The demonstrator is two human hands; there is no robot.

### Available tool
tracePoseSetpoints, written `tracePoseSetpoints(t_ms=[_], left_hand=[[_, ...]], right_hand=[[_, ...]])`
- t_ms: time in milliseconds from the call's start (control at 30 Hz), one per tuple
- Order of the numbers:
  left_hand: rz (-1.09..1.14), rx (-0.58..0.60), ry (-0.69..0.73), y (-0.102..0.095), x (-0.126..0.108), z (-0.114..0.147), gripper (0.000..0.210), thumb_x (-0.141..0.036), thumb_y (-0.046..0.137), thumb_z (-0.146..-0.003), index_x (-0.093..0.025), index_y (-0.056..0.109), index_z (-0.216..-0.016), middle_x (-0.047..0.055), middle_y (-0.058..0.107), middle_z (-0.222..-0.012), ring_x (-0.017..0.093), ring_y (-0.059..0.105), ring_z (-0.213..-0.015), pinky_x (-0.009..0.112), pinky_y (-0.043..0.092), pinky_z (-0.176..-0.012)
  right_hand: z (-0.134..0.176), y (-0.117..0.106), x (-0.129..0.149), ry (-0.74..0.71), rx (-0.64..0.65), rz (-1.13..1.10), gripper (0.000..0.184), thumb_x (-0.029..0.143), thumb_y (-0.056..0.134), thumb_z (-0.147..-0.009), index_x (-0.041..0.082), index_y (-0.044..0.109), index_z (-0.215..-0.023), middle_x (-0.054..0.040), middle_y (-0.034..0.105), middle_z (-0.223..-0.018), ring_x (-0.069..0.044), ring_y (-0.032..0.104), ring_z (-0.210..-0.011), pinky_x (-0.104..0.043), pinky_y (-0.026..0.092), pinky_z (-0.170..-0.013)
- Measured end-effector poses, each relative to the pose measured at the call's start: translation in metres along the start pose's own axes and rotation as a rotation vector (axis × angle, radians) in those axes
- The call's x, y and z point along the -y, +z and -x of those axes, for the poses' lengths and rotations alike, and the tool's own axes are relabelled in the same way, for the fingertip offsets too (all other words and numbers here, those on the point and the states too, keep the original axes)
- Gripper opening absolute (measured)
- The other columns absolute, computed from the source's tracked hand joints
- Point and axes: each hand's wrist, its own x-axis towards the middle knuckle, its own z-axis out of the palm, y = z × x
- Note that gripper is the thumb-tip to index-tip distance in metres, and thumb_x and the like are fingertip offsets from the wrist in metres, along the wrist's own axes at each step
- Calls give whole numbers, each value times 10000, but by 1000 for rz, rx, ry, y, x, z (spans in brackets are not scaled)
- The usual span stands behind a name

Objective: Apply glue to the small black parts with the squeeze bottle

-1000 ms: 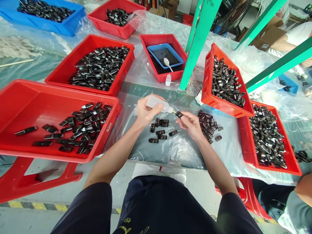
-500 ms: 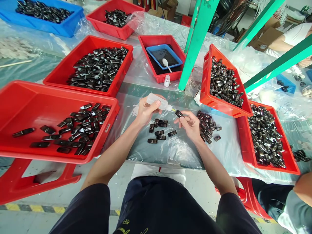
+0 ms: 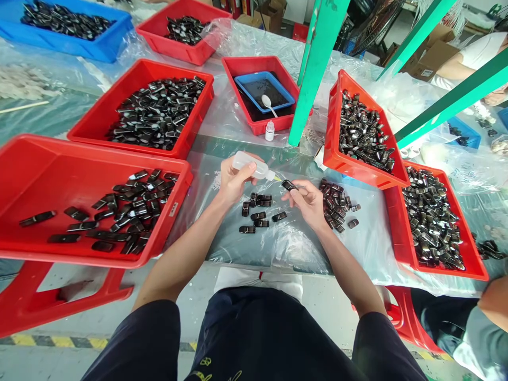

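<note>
Along the left edge, a red tray [image 3: 51, 180] holds scattered black pieces [image 3: 135, 209]. Next, the left hand [image 3: 234, 181] grips a translucent bottle [image 3: 251, 165], fingers wrapped around it, its nozzle tilted down to the right. Below lie several loose pieces [image 3: 259, 216]. Just beyond the nozzle tip, contact unclear, a glossy black piece [image 3: 289, 185] sits pinched in the right hand's [image 3: 310, 202] fingertips. Beside that hand rests a pile of similar pieces [image 3: 335, 209].

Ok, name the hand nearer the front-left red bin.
Left. The left hand, holding the squeeze bottle, is right of the bin; the right hand, holding a black piece, is farther right.
</note>
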Motion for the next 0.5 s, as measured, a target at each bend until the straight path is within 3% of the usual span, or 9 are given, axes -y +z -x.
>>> tracePoseSetpoints(t_ms=[500], left_hand=[[-61,39,42,-6,6,2,426,-602,866,-778,-180,811,-802,24,689,-642,104,528,-444,266,387,-433]], right_hand=[[0,-2,-3,-29,14,9,506,684,786,-866,244,674,-1091,17,734,-694,-113,552,-534,-256,411,-500]])
